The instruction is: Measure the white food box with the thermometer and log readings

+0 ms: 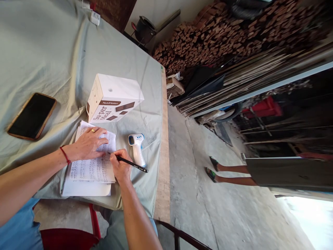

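My left hand (90, 144) lies spread on a sheet of paper (91, 170) covered in rows of handwriting, a ring on one finger and a red cord at the wrist. In my right hand (121, 165) is a black pen (134, 164), held in a writing grip at the sheet's right edge; its tip is hard to make out. Under the sheet are more white pages (87, 188). Just right of my right hand lies a white and blue infrared thermometer (137, 149). Beyond the paper stands a white "Super Meal" box (117, 88).
A smartphone (32, 115) in a brown case lies at left on the grey-green tablecloth (47, 45). The table's wooden edge (162, 173) runs down the right side. On the concrete floor stands another person (234, 175). Firewood (208, 33) is stacked at the back.
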`<state>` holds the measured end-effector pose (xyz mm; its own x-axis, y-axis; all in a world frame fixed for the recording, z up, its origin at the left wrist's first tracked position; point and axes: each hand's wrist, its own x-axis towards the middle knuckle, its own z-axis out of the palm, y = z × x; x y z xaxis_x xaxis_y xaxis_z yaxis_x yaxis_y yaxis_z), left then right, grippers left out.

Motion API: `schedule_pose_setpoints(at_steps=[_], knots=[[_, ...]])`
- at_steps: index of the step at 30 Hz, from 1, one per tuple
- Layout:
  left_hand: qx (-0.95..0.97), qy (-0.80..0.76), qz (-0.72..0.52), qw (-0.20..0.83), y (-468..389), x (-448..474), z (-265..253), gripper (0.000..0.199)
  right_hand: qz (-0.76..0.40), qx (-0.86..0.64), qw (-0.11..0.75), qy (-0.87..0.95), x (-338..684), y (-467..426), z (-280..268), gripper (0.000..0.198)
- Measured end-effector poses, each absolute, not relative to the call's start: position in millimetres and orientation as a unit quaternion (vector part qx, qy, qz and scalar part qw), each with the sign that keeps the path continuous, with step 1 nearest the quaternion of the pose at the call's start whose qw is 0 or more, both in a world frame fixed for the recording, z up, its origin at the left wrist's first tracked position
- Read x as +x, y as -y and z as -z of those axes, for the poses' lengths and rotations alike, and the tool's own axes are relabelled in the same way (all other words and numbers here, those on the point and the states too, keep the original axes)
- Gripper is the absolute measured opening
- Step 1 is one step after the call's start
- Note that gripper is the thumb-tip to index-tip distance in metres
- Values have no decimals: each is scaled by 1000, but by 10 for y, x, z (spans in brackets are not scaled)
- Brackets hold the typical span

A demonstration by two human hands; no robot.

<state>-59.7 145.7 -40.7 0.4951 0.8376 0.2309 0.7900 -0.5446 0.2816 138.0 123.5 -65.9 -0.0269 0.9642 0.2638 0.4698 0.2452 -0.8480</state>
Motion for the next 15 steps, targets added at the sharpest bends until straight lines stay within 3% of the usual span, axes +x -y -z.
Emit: schedule_pose_setpoints(at_steps=[15], knots=[[864, -471, -161, 78, -1465, -599, 397, 30, -260, -556, 443, 653, 1355, -1230, 640, 18]])
